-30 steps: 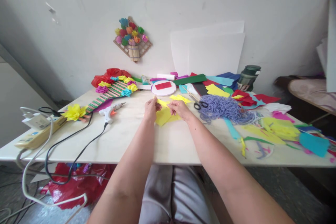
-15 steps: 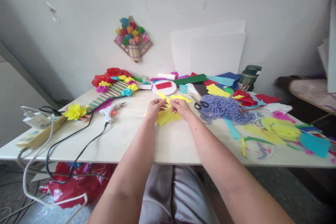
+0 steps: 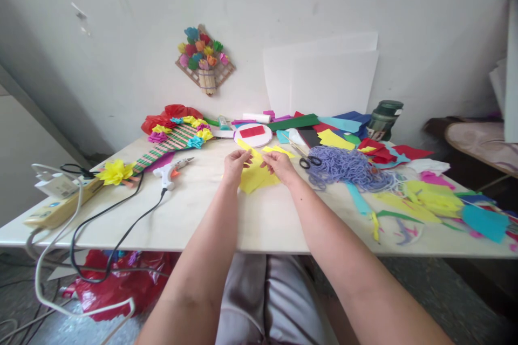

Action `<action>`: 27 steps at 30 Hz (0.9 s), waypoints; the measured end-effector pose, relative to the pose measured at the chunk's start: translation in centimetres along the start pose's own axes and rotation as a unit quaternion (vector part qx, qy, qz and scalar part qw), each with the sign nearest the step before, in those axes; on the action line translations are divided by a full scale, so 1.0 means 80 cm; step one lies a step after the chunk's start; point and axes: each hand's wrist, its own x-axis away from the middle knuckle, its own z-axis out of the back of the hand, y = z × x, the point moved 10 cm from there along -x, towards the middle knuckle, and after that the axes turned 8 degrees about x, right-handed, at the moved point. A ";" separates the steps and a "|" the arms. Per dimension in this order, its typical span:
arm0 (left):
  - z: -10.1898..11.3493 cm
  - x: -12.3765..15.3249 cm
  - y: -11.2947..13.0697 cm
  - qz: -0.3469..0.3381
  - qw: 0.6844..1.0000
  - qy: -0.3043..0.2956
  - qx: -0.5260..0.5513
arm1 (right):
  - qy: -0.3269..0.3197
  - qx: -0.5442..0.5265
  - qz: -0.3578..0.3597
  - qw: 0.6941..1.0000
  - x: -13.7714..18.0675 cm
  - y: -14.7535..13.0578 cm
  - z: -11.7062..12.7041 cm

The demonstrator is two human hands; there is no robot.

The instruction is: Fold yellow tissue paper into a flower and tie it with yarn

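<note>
Pinching a yellow paper piece point(image 3: 256, 175) between both hands, near the middle of the white table point(image 3: 226, 215), far side from the seated person. Left hand point(image 3: 235, 166) has thumb and fingers pressed together on the upper left edge of the paper; right hand point(image 3: 279, 166) pinches the upper right edge. The sheet's lower part looks to rest on the tabletop while its top corner is lifted slightly between the two hands. More yellow scraps point(image 3: 279, 151) lie just behind the hands.

Around it: black scissors point(image 3: 309, 161) just right of the right hand, touching a heap of purple yarn point(image 3: 348, 167). A white round plate point(image 3: 253, 136) with a red slip on it sits behind the hands. A glue gun point(image 3: 172, 170) lies to the left, its black cord running off the table edge. Farther left a stick-built guitar shape point(image 3: 170, 143) with paper flowers. Coloured paper sheets point(image 3: 324, 129) are stacked at the back right, a dark green jar point(image 3: 382, 117) beside them. A flower basket decoration point(image 3: 205, 59) hangs on the wall.

To do this step well, as I judge it: keep both pinches close to the fold or edge being worked, hold the paper flat against the table so it doesn't skew, and line corners up before pressing a crease. Thin paper like this probably tears or wrinkles if pulled apart, so light tension only. Keep loose scraps clear of the sheet.
</note>
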 end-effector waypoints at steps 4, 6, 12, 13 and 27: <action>0.005 0.001 0.001 0.007 1.000 0.018 -0.004 | 0.018 -0.041 0.037 0.998 -0.002 -0.009 0.002; 0.005 0.002 -0.001 0.016 0.999 0.020 -0.019 | 0.004 -0.052 0.047 0.998 -0.002 -0.010 -0.005; -0.003 0.002 -0.003 0.026 0.998 0.001 -0.059 | -0.003 -0.053 0.028 0.998 -0.005 -0.006 -0.013; -0.002 0.002 -0.002 0.025 0.998 0.004 -0.060 | 0.015 -0.059 0.031 0.998 -0.006 -0.007 -0.005; 0.020 -0.003 -0.002 0.011 0.995 0.076 -0.060 | 0.321 -0.139 0.027 0.936 -0.006 0.019 0.143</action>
